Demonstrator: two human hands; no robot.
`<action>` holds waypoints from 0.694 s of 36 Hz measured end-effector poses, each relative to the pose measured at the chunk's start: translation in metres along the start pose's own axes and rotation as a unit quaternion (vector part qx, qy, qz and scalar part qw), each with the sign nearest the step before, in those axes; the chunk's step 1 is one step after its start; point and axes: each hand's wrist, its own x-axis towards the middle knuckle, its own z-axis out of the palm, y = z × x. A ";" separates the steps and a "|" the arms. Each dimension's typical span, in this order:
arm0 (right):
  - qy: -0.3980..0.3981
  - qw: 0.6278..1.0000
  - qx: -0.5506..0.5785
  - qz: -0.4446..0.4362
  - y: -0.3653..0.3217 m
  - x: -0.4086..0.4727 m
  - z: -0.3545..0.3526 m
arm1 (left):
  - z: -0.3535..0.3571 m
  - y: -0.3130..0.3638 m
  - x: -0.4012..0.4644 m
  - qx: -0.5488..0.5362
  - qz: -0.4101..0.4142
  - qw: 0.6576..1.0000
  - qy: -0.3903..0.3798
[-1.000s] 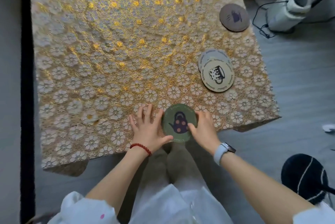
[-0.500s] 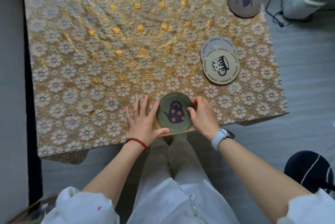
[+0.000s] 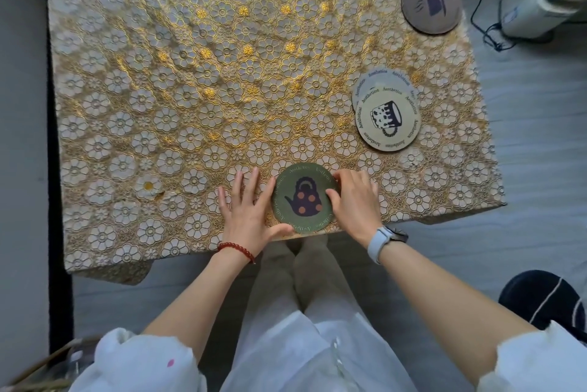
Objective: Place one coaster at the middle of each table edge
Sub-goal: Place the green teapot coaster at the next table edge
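A green coaster (image 3: 303, 198) with a dark teapot picture lies flat at the near edge of the table (image 3: 158, 90), roughly at that edge's middle. My left hand (image 3: 247, 210) rests flat beside it, thumb under its near rim. My right hand (image 3: 355, 201) holds its right rim with fingers and thumb. A cream coaster (image 3: 388, 120) with a mug picture lies on top of a grey one (image 3: 374, 80) toward the right side. A brown coaster (image 3: 431, 6) sits by the right edge, farther back.
The table wears a gold and white flower-lace cloth. A white appliance with a dark cable (image 3: 540, 1) stands on the floor to the right. A dark striped slipper (image 3: 546, 299) lies at the lower right. My legs are below the near edge.
The green coaster and both hands have slid slightly farther onto the table from its near edge. The other coasters have not moved on the cloth.
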 end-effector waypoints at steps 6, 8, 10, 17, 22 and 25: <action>0.017 0.999 -0.043 -0.012 0.002 -0.006 0.003 | 0.000 0.002 0.000 0.011 -0.002 1.000 -0.006; 0.018 0.998 -0.055 -0.026 0.005 -0.012 0.003 | 0.000 0.002 -0.001 0.014 -0.002 1.000 -0.008; 0.011 0.996 -0.065 -0.055 0.011 -0.017 0.003 | 0.000 0.001 -0.002 0.014 -0.001 1.000 -0.008; -0.058 0.986 -0.103 -0.121 0.030 -0.025 0.001 | 0.000 0.001 -0.001 0.035 0.001 0.999 -0.018; -0.064 0.984 -0.111 -0.122 0.029 -0.022 -0.001 | 0.000 0.000 -0.001 0.085 0.005 0.996 -0.040; -0.062 0.989 -0.079 -0.112 0.027 -0.018 -0.007 | -0.008 -0.002 -0.004 0.105 0.022 0.993 -0.039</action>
